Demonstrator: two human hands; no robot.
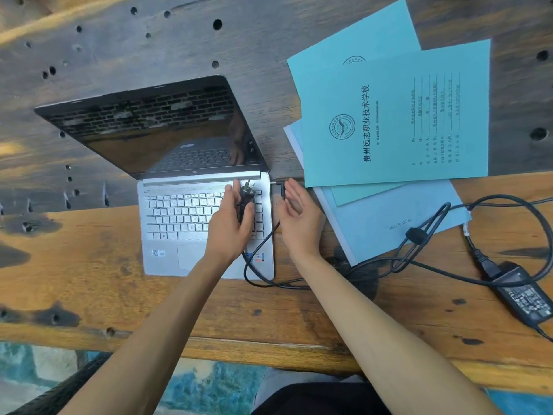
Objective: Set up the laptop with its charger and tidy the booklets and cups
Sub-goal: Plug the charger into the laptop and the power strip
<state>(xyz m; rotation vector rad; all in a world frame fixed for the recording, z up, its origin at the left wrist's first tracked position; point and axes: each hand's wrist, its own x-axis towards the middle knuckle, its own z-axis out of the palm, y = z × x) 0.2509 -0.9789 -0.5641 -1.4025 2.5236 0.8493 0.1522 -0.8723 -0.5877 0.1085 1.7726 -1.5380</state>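
Observation:
A silver laptop (179,217) stands with its lid up and a dark screen (167,130) on the wooden table (89,280). My left hand (230,223) hovers over the keyboard's right side and grips the black wall plug (247,193), prongs pointing up. My right hand (299,217) sits just right of the laptop, fingers apart, beside the small angled connector (279,184) that is in the laptop's right edge. The black cable (419,244) loops across the table to the power brick (523,295) at the right. Several blue booklets (395,121) lie fanned out to the right. No cups are in view.
The table's far half is dark weathered wood with holes (217,24). The near edge (209,348) runs above a blue patterned floor (194,384). The cable coils over the lowest booklet's corner.

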